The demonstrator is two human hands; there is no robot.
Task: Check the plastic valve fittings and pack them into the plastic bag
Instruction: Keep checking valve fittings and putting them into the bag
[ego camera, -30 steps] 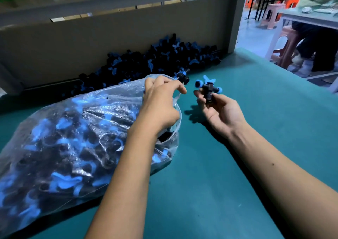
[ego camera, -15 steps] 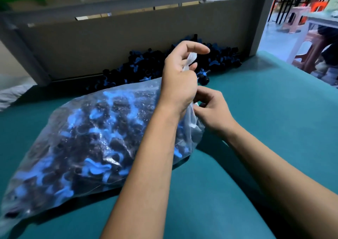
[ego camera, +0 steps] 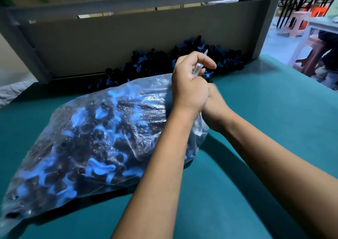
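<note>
The left hand is pinching the bag's mouth; the right hand, beside that mouth, is mostly hidden, its grip unclear. Packing seems underway; next calls for another fitting from the pile behind the bag

You are in a small factory packing workshop: your teal bench backs onto a grey metal frame, a heap of loose black-and-blue valve fittings lies along its far edge, and more work tables with plastic stools stand far right.
</note>
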